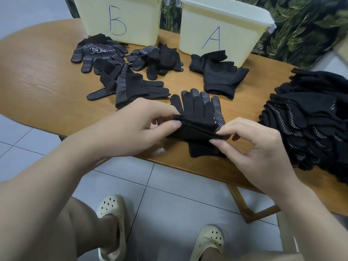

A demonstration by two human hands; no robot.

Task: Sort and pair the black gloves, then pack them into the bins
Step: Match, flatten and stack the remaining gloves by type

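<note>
Wooden table (47,76), hand-pinched gloves (199,117)

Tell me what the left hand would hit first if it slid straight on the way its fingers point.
The left hand points rightward along the folded cuff of the glove pair that it pinches. Going on, it would probably meet the right hand, which pinches the same cuff; depth is unclear.

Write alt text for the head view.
Both hands, left hand and right hand, pinch the cuff of a black glove pair on a wooden table. Behind stand bin B and bin A.
</note>
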